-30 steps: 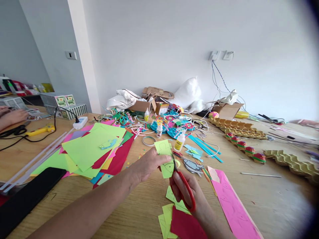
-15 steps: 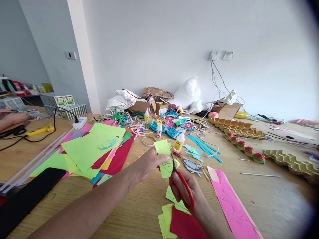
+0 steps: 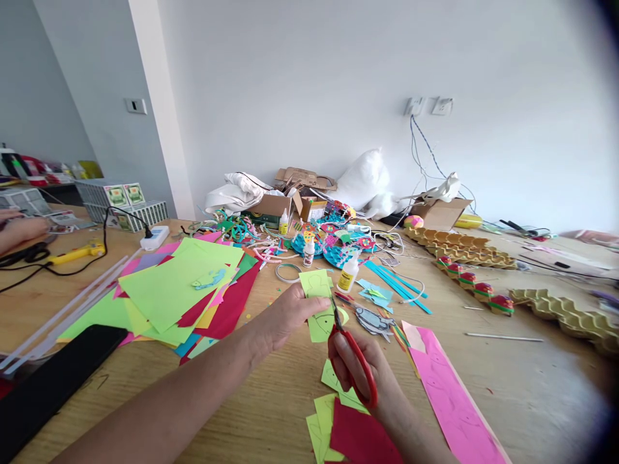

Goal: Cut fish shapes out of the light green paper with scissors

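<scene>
Currently noted a green paper strip (image 3: 320,330) pinched in the left hand (image 3: 291,319) above the table (image 3: 271,412), with red scissors (image 3: 363,365) gripped in the right hand (image 3: 382,380) at the paper's edge, and judged it light, limp, easily torn, best held flat clear of the blades.

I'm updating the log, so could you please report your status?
Left hand holding green paper. Right hand gripping red scissors, blades at paper's edge. Bottle upright just beyond.

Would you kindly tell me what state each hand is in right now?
Left hand: closed, holding green paper.
Right hand: closed, holding red-handled scissors.
</scene>
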The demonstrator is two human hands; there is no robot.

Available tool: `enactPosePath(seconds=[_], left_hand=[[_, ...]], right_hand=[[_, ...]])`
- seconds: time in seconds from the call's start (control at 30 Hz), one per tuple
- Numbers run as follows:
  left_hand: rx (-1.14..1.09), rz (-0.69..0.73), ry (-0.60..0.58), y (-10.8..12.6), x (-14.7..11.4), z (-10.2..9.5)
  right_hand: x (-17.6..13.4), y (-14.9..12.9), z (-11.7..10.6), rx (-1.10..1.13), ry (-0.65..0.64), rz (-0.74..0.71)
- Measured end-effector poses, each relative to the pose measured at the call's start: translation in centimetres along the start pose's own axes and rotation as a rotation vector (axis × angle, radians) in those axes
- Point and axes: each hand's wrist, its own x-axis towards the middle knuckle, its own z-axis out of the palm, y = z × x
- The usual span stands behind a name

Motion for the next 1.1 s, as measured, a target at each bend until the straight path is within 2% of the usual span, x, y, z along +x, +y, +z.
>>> enactPosePath(seconds=[0.6,1.1], left_hand=[[0.081,-0.112,-0.041,1.1,-0.1,-1.4],[0.127,-0.167,-0.126,1.5,-0.1,-2.6]], right_hand=[[0.1,0.4,0.1,-0.014,-0.053,0.035],[-0.1,0.0,-0.1,-0.095,-0.11,0.02]])
